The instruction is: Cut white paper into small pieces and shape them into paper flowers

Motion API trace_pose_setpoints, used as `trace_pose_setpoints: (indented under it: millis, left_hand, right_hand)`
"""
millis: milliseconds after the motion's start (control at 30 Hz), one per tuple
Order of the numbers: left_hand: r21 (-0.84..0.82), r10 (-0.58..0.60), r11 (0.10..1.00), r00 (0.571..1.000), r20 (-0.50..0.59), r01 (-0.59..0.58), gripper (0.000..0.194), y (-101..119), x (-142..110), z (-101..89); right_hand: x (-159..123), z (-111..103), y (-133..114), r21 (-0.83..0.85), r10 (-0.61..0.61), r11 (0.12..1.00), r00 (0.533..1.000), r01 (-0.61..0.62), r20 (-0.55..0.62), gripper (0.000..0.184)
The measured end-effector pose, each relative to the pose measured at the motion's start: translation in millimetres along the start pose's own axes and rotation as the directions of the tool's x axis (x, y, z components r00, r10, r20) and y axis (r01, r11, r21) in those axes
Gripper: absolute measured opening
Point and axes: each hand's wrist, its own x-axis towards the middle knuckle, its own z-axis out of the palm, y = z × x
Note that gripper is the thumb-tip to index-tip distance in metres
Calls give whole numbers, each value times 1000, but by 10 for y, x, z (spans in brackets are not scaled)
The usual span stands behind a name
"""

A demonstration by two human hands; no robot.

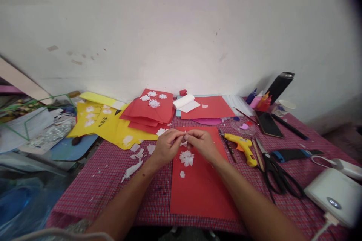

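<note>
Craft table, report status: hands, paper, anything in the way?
Left hand, right hand: fingertips together, pinching small piece. White paper flower: on red sheet. Scissors: off sheet, to right.

Fingers of both bare hands point(184, 138) hide most of a tiny pale piece point(184, 140), too small to identify. The white rounded plastic device point(335, 196) is cut off at right; both forearms leave the bottom edge.

From here, the left hand point(168, 145) and right hand point(202, 144) look bare, like both forearms point(246, 190), one small dark spot point(143, 175) marking the left.
</note>
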Motion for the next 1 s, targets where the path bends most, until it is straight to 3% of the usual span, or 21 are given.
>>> trace_pose_setpoints:
  millis: [1000]
  left_hand:
    - [17, 20, 1000, 1000, 21, -20, 17, -8, -13, 6]
  right_hand:
    - [10, 15, 4, -7, 23, 1000, 1000, -23, -20, 15]
